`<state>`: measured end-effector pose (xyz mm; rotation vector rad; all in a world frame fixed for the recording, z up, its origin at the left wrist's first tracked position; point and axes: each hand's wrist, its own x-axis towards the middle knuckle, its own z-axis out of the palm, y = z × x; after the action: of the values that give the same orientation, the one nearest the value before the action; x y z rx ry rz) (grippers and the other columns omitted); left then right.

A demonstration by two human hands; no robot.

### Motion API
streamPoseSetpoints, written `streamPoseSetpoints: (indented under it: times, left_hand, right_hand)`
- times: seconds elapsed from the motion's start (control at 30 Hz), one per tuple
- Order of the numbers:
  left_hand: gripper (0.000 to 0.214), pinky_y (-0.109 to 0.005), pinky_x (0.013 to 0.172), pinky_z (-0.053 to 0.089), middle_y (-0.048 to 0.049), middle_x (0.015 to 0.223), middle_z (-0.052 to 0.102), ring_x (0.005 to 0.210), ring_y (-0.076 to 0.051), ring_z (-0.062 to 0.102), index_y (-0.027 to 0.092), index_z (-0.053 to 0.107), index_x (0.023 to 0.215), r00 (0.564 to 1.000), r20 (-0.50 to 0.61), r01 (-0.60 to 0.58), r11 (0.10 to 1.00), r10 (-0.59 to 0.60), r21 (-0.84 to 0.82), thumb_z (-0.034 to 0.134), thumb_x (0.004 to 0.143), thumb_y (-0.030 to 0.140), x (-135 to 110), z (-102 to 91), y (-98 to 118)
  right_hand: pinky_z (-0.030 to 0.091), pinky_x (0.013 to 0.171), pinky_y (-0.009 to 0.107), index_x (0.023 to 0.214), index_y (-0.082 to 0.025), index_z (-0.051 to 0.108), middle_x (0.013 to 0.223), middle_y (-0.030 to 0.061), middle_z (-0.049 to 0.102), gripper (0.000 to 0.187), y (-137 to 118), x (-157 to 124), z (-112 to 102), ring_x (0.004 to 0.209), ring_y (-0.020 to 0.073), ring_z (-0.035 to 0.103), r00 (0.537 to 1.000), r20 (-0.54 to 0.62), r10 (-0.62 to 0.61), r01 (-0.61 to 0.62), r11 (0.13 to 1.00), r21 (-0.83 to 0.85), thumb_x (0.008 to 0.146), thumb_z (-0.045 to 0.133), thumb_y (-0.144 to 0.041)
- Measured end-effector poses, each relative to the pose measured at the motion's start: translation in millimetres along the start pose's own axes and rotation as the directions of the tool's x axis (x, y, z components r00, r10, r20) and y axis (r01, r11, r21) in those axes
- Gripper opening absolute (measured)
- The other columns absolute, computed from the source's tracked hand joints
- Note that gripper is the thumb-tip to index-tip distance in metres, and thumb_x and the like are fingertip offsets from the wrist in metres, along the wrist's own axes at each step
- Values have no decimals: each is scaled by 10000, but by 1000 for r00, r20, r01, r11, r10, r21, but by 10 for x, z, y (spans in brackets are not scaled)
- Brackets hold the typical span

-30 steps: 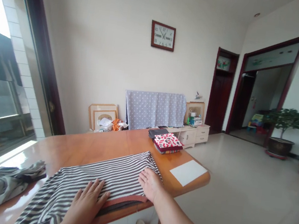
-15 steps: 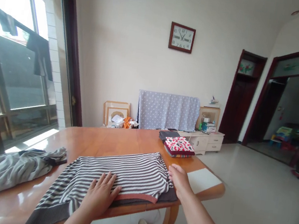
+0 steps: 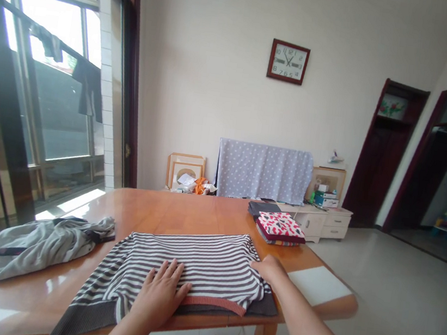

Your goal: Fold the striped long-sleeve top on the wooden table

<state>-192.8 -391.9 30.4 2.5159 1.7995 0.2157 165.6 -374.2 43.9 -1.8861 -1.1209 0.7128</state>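
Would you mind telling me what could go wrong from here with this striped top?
The dark ribbed band of the striped top reaches the near edge of the wooden table, so its weight might drag the top off. Its upper layer, with the red-edged hem, lies loose under the left hand and right hand, and might shift if they lift.

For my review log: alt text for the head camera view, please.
A person's left hand lies flat on a striped sweater on a wooden table, the right hand at its right edge. A crumpled gray garment lies left; folded clothes lie beyond.
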Motion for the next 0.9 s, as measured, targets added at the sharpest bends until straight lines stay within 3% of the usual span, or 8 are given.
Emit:
streamPoseSetpoints:
  times: [0.17, 0.33, 0.57, 0.73, 0.9]
  left_hand:
    - [742, -579, 1255, 143, -69, 1683, 255, 1571, -325, 159, 249, 396, 1582, 1000, -2, 9, 1000, -9, -14, 269, 977, 659, -2, -4, 6]
    - [743, -585, 1257, 140, -67, 1684, 254, 1571, -325, 156, 251, 404, 1579, 1000, 3, 5, 999, -5, -42, 257, 977, 662, -3, 0, 0]
    - [714, -597, 1253, 149, -59, 1679, 276, 1566, -334, 174, 266, 442, 1558, 1000, -13, 11, 997, -12, -80, 271, 978, 643, -16, 5, -3]
    - [706, -600, 1254, 146, -63, 1670, 302, 1563, -343, 186, 262, 432, 1565, 1000, -20, 10, 995, -12, -102, 300, 974, 627, -34, -9, -4]
    - [709, -610, 1250, 146, -65, 1671, 298, 1565, -349, 177, 256, 439, 1561, 999, -30, 14, 993, -18, -121, 318, 968, 626, -32, 13, -7]
  right_hand:
    - [463, 676, 283, 681, -204, 674, 653, 42, 699, 203, -102, 2, 83, 861, 273, 702, 997, -12, 73, -74, 996, -42, 535, 808, -162]
    - [461, 641, 266, 651, -204, 647, 649, 32, 704, 152, -169, -30, 147, 808, 250, 698, 995, 36, 88, -90, 995, 34, 567, 746, -125]
    - [537, 599, 304, 775, -184, 651, 686, 82, 729, 117, -231, -71, 257, 691, 242, 719, 962, 237, 132, -195, 945, 263, 671, 689, -220]
    - [571, 636, 316, 856, -193, 622, 748, 69, 739, 152, -387, -51, 325, 679, 216, 724, 931, 360, 69, -220, 891, 398, 718, 658, -243]
    - [566, 669, 296, 951, -203, 618, 774, 38, 724, 268, -727, -98, 519, 719, 200, 717, 899, 433, -62, -166, 868, 468, 698, 706, -214]
